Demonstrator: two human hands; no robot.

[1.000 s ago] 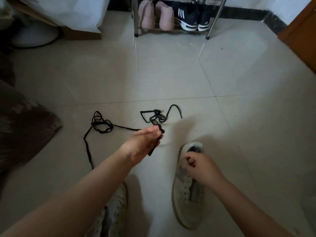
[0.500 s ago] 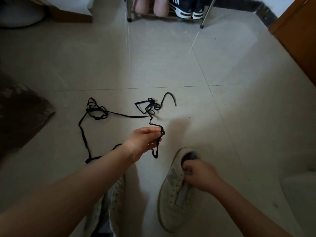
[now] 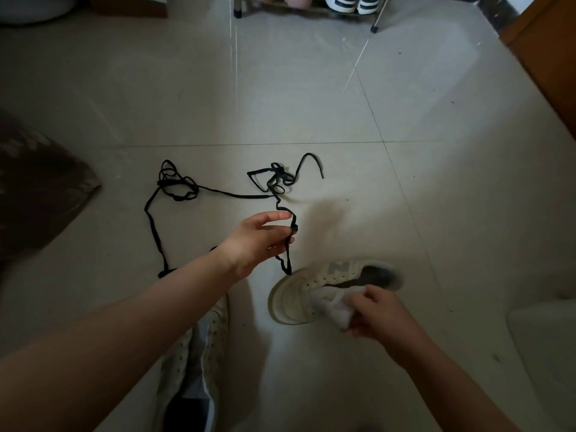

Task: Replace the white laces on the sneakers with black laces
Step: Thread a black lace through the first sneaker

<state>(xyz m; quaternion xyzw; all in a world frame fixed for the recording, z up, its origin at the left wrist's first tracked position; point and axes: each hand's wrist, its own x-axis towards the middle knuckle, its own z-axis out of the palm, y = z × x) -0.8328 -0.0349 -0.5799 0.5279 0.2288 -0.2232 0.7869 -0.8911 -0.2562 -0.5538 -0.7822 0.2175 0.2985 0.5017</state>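
My left hand [image 3: 258, 241] pinches a black lace [image 3: 282, 210] near one end, lifted over the tiled floor; the lace runs back to a tangle [image 3: 276, 180], and its short end hangs toward the sneaker. A second black lace [image 3: 174, 185] lies looped to the left. My right hand [image 3: 372, 310] grips the tongue of a white sneaker [image 3: 299, 294], which lies tipped on its side with no lace in its eyelets. The other white sneaker [image 3: 193, 353], also unlaced, lies under my left forearm.
A metal shoe rack [image 3: 311, 4] with pink and dark shoes stands at the back. A wooden door [image 3: 548, 57] is at the right, a dark patterned cushion [image 3: 34, 188] at the left, a white object [image 3: 548, 344] at the lower right.
My left hand has drawn the black lace end back toward me and lifted it. My right hand has turned the sneaker from upright onto its side, its toe now pointing left.
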